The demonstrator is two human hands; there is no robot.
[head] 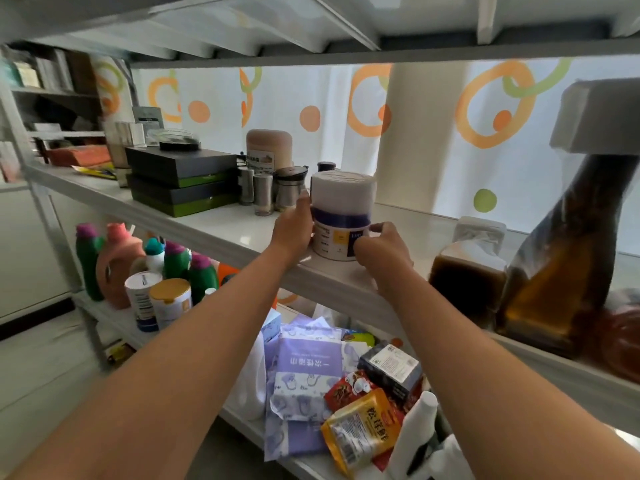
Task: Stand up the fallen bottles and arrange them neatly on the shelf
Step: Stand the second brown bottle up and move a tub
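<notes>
Left hand, right hand clasp upright jar on white shelf; curtain behind

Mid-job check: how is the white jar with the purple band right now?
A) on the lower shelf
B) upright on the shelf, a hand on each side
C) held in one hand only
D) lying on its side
B: the white jar stands upright on the shelf, left hand gripping its left side, right hand its right.

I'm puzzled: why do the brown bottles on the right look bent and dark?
Head view: the wide-angle lens stretches the tall brown bottle near the frame's edge, the bright curtain backlights it, and it is blurred; the central white jar looks sharper.
</notes>
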